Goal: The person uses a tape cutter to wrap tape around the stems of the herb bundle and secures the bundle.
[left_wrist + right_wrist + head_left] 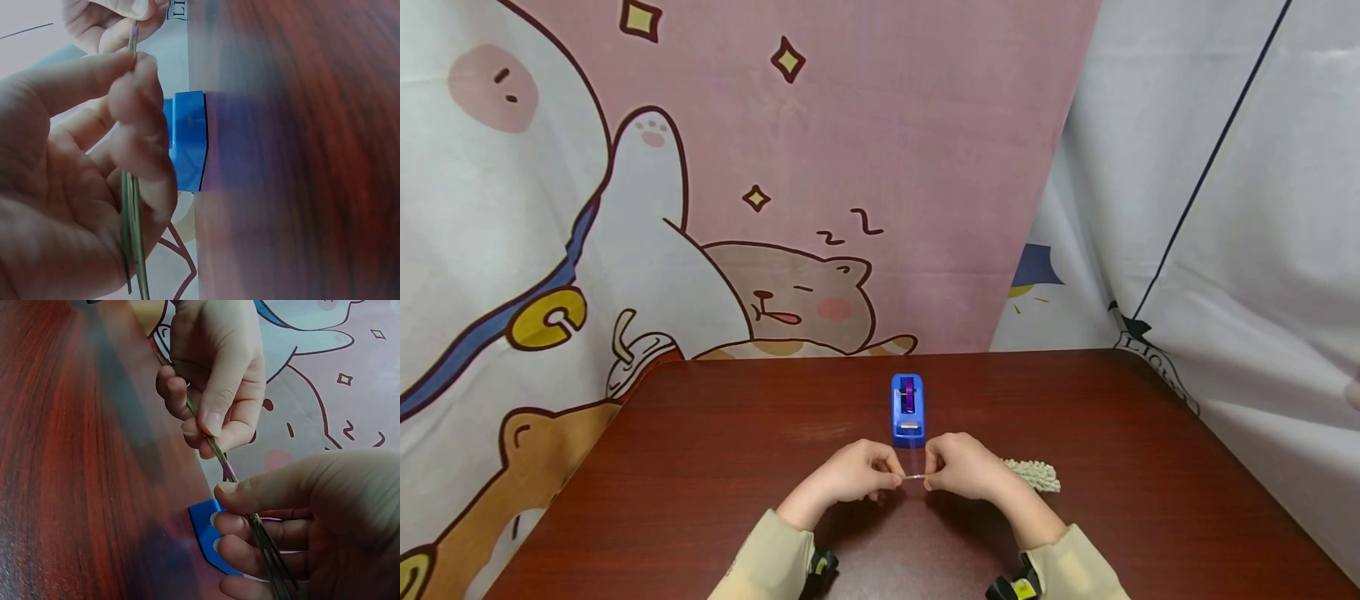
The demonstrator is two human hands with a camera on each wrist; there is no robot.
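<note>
In the head view, both hands hold a bundle of thin green stems (913, 477) level above the table. My left hand (859, 472) pinches it between thumb and fingers, and stem ends pass along the palm in the left wrist view. My right hand (964, 467) pinches it a short way to the right. Between the hands, a bit of purple tape (229, 470) lies on the stems (269, 553). Just beyond stands a blue tape dispenser (907, 433) with a purple roll (908, 395); a faint strip seems to run from it toward the stems.
A pale green, bumpy cluster (1036, 474) shows behind the right wrist; whether it joins the stems is hidden. The brown wooden table (760, 417) ends at a cartoon-printed curtain (925, 167) at the back. Dark straps with devices sit on both wrists.
</note>
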